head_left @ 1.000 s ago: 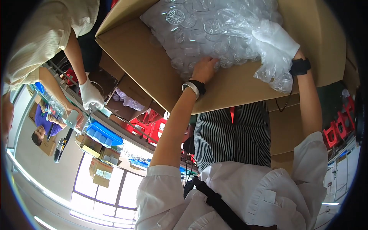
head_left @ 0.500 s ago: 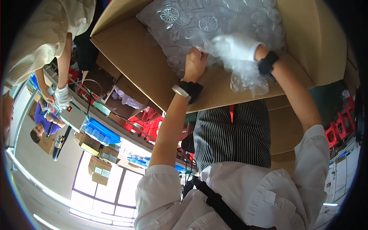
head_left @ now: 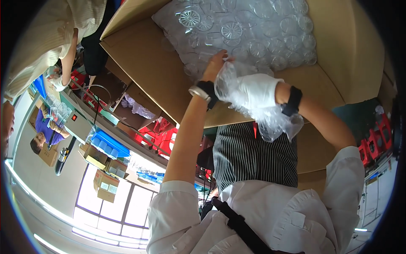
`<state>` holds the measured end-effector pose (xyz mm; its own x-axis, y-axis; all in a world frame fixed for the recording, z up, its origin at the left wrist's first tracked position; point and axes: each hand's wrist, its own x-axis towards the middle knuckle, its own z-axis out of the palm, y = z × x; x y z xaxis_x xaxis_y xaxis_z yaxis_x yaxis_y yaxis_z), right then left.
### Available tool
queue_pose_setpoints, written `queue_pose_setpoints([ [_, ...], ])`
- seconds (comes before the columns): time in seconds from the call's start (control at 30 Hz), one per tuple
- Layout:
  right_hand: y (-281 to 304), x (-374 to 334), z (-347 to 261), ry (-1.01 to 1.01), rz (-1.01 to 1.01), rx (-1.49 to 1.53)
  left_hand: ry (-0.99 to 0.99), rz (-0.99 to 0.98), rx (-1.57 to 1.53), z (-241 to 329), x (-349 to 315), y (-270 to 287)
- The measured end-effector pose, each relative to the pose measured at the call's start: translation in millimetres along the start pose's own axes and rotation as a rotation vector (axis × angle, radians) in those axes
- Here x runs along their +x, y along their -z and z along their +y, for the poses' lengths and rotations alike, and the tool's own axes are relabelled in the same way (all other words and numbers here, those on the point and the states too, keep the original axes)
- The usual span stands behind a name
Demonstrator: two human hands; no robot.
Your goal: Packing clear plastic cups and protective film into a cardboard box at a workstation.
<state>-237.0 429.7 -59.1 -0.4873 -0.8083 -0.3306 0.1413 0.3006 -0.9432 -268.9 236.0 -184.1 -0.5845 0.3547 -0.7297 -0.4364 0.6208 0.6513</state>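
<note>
A large cardboard box (head_left: 169,72) fills the upper part of the view. Inside it lies a clear plastic bag (head_left: 253,34) packed with several clear round plastic cups. My left hand (head_left: 215,63), bare, with a black watch at the wrist, grips the bag's near edge. Just right of it, my right hand (head_left: 253,91) wears a white glove and a black wristband. It is closed on a bunched flap of the bag's film, which hangs down over the box wall toward my striped apron (head_left: 253,152).
At the upper left a co-worker in a pale shirt, with a white-gloved hand (head_left: 59,84), stands by a workbench (head_left: 84,122). Blue trays (head_left: 108,146), red crates (head_left: 163,137) and small cardboard boxes (head_left: 103,186) lie along the left, with windows beyond.
My gloved right hand has moved left and down from the bag's far right side to beside my left hand, dragging loose film with it. The co-worker's hand has shifted up and left.
</note>
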Motion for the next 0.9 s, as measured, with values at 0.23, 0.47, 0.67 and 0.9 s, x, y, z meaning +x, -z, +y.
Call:
queue_pose_setpoints([
  [0.23, 44.1, -6.8, -6.4, -0.307, -0.090, -0.304, 0.050, 0.503, 0.443, -22.9, -4.8, -40.8],
  [0.47, 34.9, 21.4, 30.2, -0.295, 0.503, -0.230, -0.288, 0.039, 0.226, 72.9, -39.8, 28.8],
  [0.67, 33.1, 34.1, 37.9, -0.107, 0.306, 0.129, -0.154, -0.102, 0.451, 77.0, -54.5, 72.4],
  [0.9, 46.8, 15.8, 42.2, -0.314, 0.407, 0.190, -0.382, -0.348, 0.918, 6.9, -73.8, 62.2],
])
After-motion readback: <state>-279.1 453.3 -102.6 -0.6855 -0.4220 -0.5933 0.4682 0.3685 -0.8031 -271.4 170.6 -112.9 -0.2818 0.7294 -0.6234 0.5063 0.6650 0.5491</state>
